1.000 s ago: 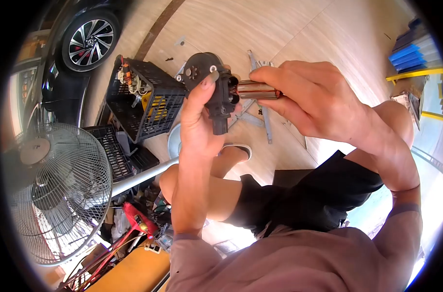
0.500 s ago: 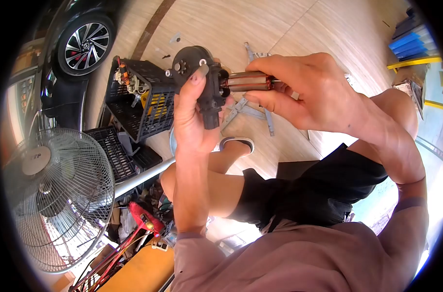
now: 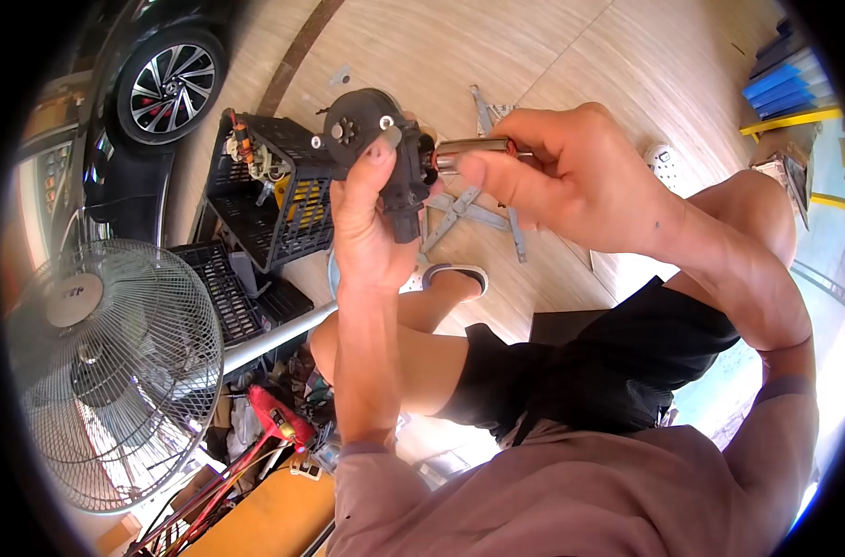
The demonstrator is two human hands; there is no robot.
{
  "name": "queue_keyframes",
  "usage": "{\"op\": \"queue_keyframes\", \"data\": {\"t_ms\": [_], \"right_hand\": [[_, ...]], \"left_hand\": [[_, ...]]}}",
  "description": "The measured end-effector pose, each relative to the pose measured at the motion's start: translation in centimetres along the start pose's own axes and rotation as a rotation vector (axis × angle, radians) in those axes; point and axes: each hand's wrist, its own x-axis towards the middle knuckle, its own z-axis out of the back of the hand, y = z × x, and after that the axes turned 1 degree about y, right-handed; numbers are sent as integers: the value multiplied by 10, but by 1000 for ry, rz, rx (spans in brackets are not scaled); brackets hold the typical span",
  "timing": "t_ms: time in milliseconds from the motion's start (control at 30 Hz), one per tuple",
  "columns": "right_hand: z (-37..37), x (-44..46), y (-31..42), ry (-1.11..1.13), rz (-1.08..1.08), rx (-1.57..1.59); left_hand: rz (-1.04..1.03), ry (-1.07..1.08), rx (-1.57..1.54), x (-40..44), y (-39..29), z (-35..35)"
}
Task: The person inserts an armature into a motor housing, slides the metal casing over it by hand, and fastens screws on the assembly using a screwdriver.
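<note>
My left hand is closed round a black motor housing, its thumb pressed on the front beside a small gear. A connector block points down from the housing. To the right, my right hand pinches a metal armature with copper windings between thumb and fingers. The armature's left end meets the opening in the housing's side; how deep it sits inside is hidden. A thin shaft sticks out at its right end.
Black crates with parts stand on the floor at the left, above a standing fan. A metal bracket lies on the floor below my hands. A car wheel is at upper left, blue items at upper right.
Both hands have shifted slightly up and left with the parts. My right thumb has moved along the armature toward the housing, and the armature has turned.
</note>
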Motion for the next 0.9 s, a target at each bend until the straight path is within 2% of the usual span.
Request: {"op": "queue_keyframes", "data": {"t_ms": [100,233,400,500,700,900], "right_hand": [[2,1,7,104,-171,199],[7,2,10,195,-281,294],[7,2,10,323,-426,489],[6,3,7,392,-438,505],[6,8,8,332,-463,497],[10,8,17,380,-542,550]], "left_hand": [[12,-6,-5,1,1,2],[26,-3,0,2,4,4],[27,175,138,-2,0,5],[27,187,148,-4,0,-1],[83,128,92,-1,2,-3],[104,51,47,0,3,3]]}}
